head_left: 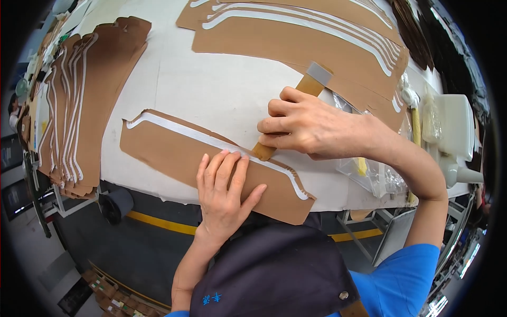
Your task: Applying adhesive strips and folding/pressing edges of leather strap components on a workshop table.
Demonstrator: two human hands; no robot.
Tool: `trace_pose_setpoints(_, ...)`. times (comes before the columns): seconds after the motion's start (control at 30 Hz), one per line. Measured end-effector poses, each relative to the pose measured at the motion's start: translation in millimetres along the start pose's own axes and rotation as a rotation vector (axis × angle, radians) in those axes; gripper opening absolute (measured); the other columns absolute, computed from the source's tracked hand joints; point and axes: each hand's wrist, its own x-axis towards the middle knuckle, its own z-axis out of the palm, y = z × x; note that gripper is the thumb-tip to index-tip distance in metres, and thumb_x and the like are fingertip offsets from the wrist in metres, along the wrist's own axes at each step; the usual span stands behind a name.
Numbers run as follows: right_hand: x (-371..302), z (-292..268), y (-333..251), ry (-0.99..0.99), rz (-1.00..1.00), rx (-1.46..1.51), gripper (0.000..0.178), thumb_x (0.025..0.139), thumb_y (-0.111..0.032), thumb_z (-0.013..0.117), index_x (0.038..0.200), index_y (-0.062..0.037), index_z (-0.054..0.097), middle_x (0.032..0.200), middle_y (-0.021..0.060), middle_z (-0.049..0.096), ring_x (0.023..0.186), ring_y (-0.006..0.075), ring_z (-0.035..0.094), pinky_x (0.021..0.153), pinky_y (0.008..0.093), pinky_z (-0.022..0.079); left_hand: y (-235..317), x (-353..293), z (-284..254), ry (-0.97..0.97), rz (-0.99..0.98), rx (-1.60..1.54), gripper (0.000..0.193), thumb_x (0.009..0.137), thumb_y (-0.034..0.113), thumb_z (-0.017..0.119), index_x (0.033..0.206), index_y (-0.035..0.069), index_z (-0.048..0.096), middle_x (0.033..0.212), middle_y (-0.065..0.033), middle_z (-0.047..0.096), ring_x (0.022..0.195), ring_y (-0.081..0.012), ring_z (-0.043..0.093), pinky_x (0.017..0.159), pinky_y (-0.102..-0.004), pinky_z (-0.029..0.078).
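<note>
A brown leather-like piece (pixel 158 148) lies on the white table near its front edge, with a white strip (pixel 182 130) running along its far side. Small notches show in the margin at the strip's right-hand bend. My left hand (pixel 222 185) rests flat on the piece, fingertips on the strip and thumb spread. Wrapped in my right hand (pixel 311 124) is a wooden-handled tool (pixel 310 84) with a flat grey end pointing up and away. Its rounded wooden end touches the piece's far edge, just right of my left fingertips.
Stacked brown pieces with white strips (pixel 84 95) lie at the left. More overlapping brown pieces (pixel 296 45) spread across the far side. Clear plastic bags (pixel 377 177) and a white plastic bottle (pixel 455 127) are at the right. A dark bin (pixel 117 205) stands below the table.
</note>
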Motion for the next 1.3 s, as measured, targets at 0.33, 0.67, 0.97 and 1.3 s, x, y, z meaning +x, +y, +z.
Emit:
trace_pose_setpoints(0.33,39.9,8.4,17.8,-0.002,-0.012,0.011,0.016,0.076,-0.006,0.079,0.091,-0.0085,0.078,0.105,0.0004,0.063,0.101,0.0195,0.057,0.087,0.0353,0.045,-29.6,0.5,-5.1,0.046,-0.115,-0.105,0.054,0.086,0.024,0.085,0.133,0.002,0.068,0.143,-0.0194,0.056,0.135,-0.0416,0.054,0.114,-0.0570,0.043)
trace_pose_setpoints(0.67,86.9,22.1,35.8,0.062,-0.015,-0.017,0.031,0.075,-0.001,0.076,0.104,-0.0092,0.077,0.109,0.0004,0.064,0.104,0.0203,0.058,0.088,0.0359,0.044,-80.5,9.7,-23.1,0.117,-0.112,-0.001,0.049,0.087,0.016,0.082,0.131,-0.001,0.068,0.141,-0.0187,0.059,0.133,-0.0394,0.058,0.108,-0.0498,0.049)
trace_pose_setpoints(0.97,129.1,29.1,50.5,0.095,-0.014,0.014,0.035,0.076,0.003,0.074,0.108,-0.0095,0.079,0.110,0.0009,0.067,0.103,0.0215,0.059,0.087,0.0357,0.045,-131.6,11.5,-43.8,0.157,-0.170,0.091,0.050,0.091,0.022,0.081,0.134,0.000,0.068,0.144,-0.0161,0.062,0.135,-0.0363,0.059,0.110,-0.0474,0.048)
trace_pose_setpoints(1.3,180.6,32.4,75.3,0.056,-0.045,0.082,0.029,0.088,0.000,0.072,0.115,-0.0086,0.081,0.113,0.0034,0.069,0.106,0.0215,0.061,0.089,0.0374,0.045,-144.0,11.7,-43.1,0.199,-0.197,0.087,0.054,0.088,0.028,0.085,0.133,0.004,0.069,0.144,-0.0143,0.061,0.135,-0.0350,0.057,0.111,-0.0470,0.046)
